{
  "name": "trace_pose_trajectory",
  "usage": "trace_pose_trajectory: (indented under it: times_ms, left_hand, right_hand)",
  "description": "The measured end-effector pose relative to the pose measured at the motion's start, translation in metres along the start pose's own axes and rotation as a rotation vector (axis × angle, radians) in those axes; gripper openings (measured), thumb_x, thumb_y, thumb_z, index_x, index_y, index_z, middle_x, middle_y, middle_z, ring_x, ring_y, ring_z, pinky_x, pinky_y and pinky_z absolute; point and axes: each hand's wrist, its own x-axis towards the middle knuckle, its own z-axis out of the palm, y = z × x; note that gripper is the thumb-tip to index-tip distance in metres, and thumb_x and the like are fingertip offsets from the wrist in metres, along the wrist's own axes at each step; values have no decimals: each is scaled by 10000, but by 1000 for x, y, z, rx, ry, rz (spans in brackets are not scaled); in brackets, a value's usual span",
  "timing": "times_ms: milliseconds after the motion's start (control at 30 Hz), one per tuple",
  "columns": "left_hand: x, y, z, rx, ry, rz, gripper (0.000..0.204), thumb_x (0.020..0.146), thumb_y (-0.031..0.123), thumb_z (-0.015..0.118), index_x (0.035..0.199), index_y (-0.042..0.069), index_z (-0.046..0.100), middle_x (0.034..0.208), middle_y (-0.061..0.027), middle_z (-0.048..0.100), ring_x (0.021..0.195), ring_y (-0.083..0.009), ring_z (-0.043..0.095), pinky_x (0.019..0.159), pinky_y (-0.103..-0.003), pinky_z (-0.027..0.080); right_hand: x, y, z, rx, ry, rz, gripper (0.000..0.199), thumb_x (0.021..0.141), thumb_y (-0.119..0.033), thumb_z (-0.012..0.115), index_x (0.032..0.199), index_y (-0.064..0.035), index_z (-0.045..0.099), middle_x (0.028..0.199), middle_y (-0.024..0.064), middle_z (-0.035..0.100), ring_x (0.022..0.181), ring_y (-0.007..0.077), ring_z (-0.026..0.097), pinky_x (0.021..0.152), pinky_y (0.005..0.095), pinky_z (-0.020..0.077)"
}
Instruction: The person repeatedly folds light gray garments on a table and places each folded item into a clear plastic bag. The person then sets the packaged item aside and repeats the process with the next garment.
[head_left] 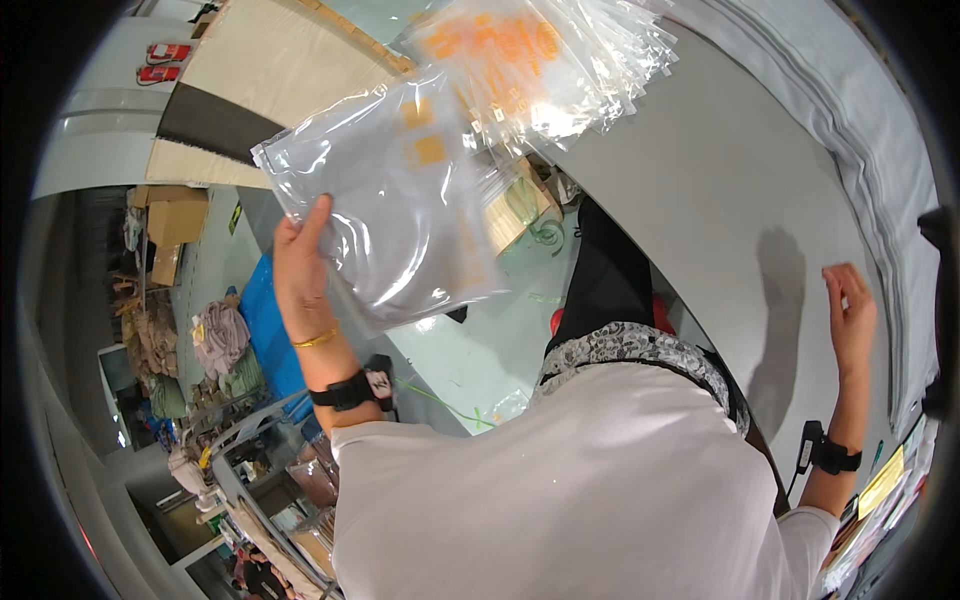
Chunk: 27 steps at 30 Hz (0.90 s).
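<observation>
The left hand (300, 262) pinches a clear plastic bag (385, 235) at its left edge, thumb on top, other fingers hidden; a stack of printed bags (575, 60) lies beyond; above the grey table (710, 180), the right hand (850, 312) is half open, visibly holding nothing
</observation>
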Motion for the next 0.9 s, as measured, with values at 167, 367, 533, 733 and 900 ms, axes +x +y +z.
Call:
trace_pose_trajectory:
  times_ms: [167, 367, 533, 733, 900]
  left_hand:
    - [85, -82, -14, 860, -34, 399, 251, 1023, 233, 666, 1140, 31, 761, 989, -203, 764, 887, -290, 744, 780, -423, 548]
    - [132, -268, 82, 1339, -109, 716, 362, 930, -18, 550, 1270, 7, 672, 1274, -228, 671, 1232, -415, 612, 1042, -469, 510]
    - [139, -337, 87, 1299, -372, 495, 804, 918, 432, 766, 1495, -51, 484, 1475, -351, 501, 1422, -514, 421, 1204, -580, 326]
    - [143, -216, 55, 855, 153, 591, 366, 1091, 219, 571, 1282, -85, 642, 1268, -238, 662, 1153, -380, 645, 1027, -428, 520]
    - [103, -76, 184, 500, -193, 701, 291, 1109, 150, 523, 1245, -63, 668, 1235, -175, 674, 1136, -265, 656, 1012, -371, 537]
  right_hand:
    - [-59, 17, 9, 25, -27, 244, 162, 1036, -113, 629, 980, 30, 680, 880, 95, 663, 771, 178, 664, 634, 307, 526]
    - [-107, 3, 17, 89, 50, 470, 161, 1016, -132, 649, 976, 10, 715, 933, 132, 707, 825, 272, 721, 716, 351, 588]
    - [-120, 26, 15, -127, 53, 350, 198, 979, -222, 695, 953, -32, 745, 870, 97, 714, 777, 294, 686, 699, 417, 549]
    - [-99, 161, -44, -218, 684, 604, 142, 947, -242, 714, 1001, -123, 769, 969, 62, 728, 927, 281, 692, 782, 415, 552]
    - [-101, 239, -60, -322, 724, 868, 192, 928, -239, 725, 1103, -165, 749, 1127, -6, 701, 1126, 225, 640, 886, 392, 553]
